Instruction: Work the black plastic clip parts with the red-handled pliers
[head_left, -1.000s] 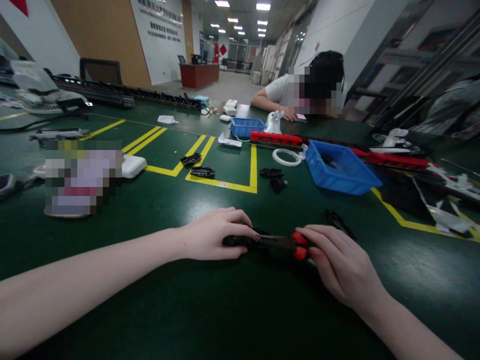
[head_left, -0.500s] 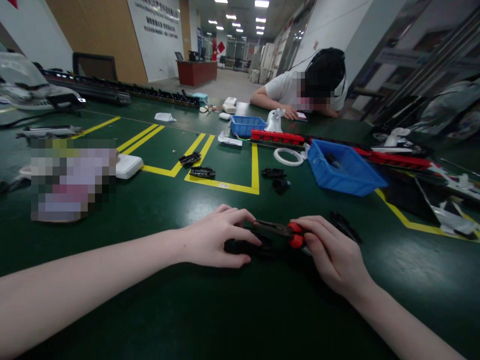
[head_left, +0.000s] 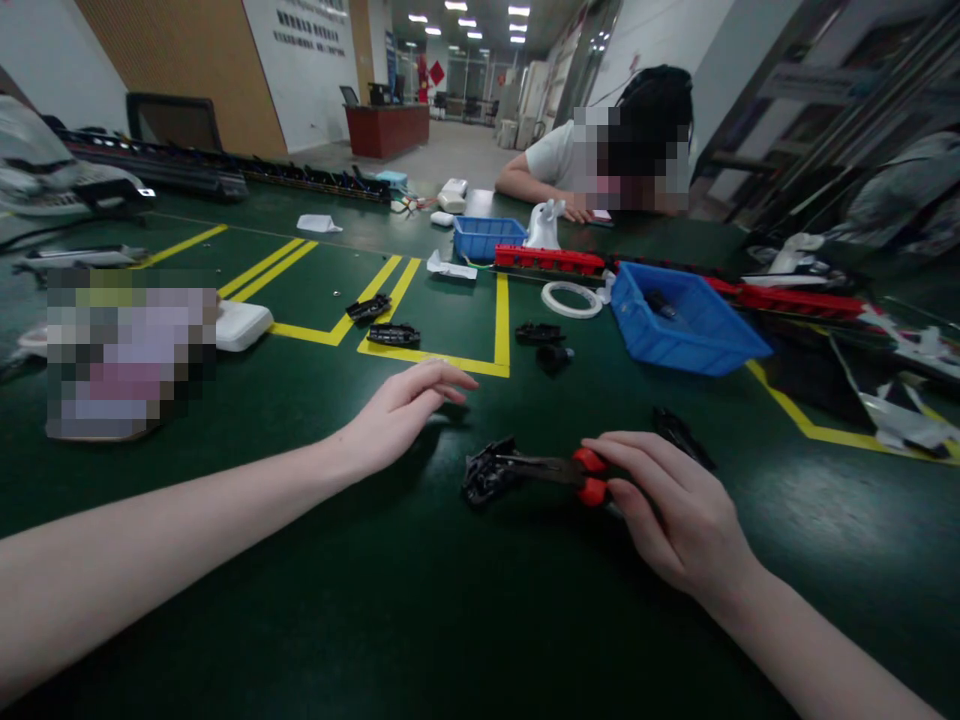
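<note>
My right hand [head_left: 671, 505] is closed round the red handles of a pair of long-nose pliers [head_left: 551, 468]. The jaws point left and lie over a black plastic part [head_left: 489, 472] on the green table; whether they grip it I cannot tell. My left hand [head_left: 411, 412] hovers up and left of that part, holding nothing, its fingers stretched out to the right. Beyond the hands lie more black parts, one [head_left: 394, 335] by the yellow tape and another [head_left: 538, 332] to its right. A dark elongated piece [head_left: 682, 437] rests just past my right hand.
A blue bin [head_left: 686, 335] with dark items stands at the right, beside a white tape roll [head_left: 571, 299]. Behind is a smaller blue basket [head_left: 489, 240] near a red rail [head_left: 551, 261]. A white box [head_left: 244, 327] is on the left. Another person [head_left: 600, 165] leans on the far side.
My left hand has let go of the black part and moved up and left, away from it. The right hand stays nearly in place with the pliers. The view has shifted slightly.
</note>
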